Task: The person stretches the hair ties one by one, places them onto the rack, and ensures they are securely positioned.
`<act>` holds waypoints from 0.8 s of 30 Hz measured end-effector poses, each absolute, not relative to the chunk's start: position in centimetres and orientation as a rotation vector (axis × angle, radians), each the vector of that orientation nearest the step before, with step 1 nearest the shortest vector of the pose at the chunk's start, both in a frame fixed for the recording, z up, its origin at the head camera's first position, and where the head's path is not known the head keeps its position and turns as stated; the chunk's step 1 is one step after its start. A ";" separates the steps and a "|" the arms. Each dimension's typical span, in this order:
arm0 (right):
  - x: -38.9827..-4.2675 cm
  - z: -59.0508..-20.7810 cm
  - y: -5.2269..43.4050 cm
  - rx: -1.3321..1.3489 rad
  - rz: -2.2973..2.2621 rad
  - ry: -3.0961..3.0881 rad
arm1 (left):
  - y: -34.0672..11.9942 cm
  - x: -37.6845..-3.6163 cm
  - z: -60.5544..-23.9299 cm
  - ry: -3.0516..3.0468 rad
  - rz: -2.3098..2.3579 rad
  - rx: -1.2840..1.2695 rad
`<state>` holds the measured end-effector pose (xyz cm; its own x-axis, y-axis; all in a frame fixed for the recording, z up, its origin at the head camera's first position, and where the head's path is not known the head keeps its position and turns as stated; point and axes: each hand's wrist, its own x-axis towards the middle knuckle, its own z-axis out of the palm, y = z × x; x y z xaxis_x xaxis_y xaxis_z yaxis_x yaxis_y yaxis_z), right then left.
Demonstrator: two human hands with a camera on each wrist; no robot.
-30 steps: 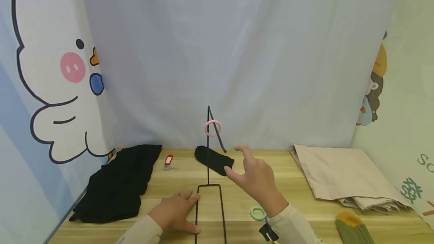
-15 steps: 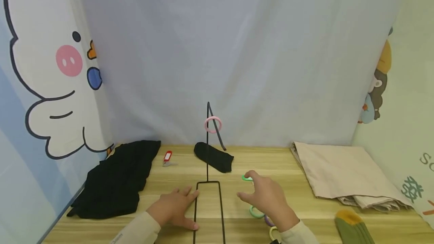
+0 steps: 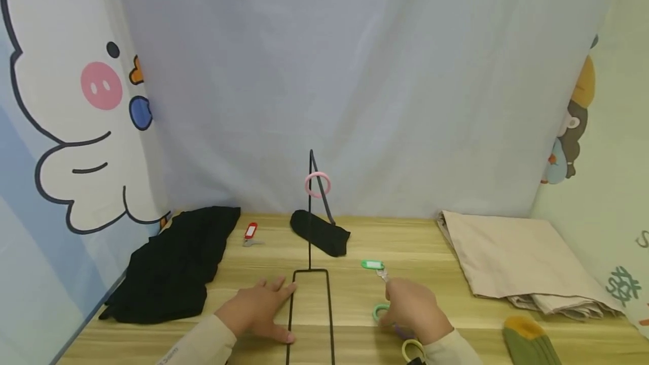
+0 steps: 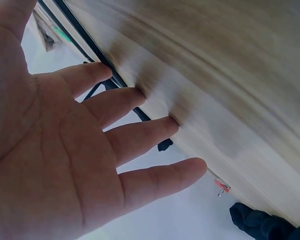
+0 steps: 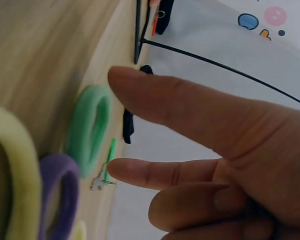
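My left hand (image 3: 256,308) lies spread on the table beside the thin black wire stand (image 3: 310,235), its fingertips and thumb at the base's left bar. A pink hair tie (image 3: 307,187) hangs on the stand's sloping arm. My right hand (image 3: 416,308) is low over the table, right of the stand, holding nothing. Thumb and index finger reach out with a gap between them, near a green hair tie (image 5: 80,130); the other fingers are curled. Close by are a purple hair tie (image 5: 70,200) and a pale yellow one (image 5: 27,175). The right hand partly covers them in the head view.
A key with a green tag (image 3: 372,264) lies beyond the right hand. Farther back are a red-tagged key (image 3: 250,231) and a black sock (image 3: 324,235). Black cloth (image 3: 172,269) lies left; beige cloth (image 3: 517,258) and a green sock (image 3: 532,345) lie right.
My right hand has come down from near the stand's arm, back and right to the hair ties, uncovering the green-tagged key. The left hand has stayed beside the base.
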<state>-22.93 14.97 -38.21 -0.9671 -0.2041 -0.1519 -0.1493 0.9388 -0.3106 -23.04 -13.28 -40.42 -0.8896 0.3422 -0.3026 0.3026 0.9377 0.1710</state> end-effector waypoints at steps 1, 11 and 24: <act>-22.9 -38.4 15.0 -0.263 -0.436 2.910 | -13.3 -23.0 -40.4 2.763 0.171 0.476; -23.4 -39.4 15.1 -0.273 -0.349 2.916 | -13.2 -23.0 -40.3 2.759 0.189 0.465; -22.8 -38.3 14.0 -0.360 -0.456 2.977 | -13.4 -23.1 -40.4 2.745 0.214 0.449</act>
<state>-22.82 13.97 -38.35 -0.9661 -0.2484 -0.0704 -0.2159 0.9268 -0.3073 -23.07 -13.36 -40.39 -0.8885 0.3338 -0.3149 0.2809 0.9382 0.2021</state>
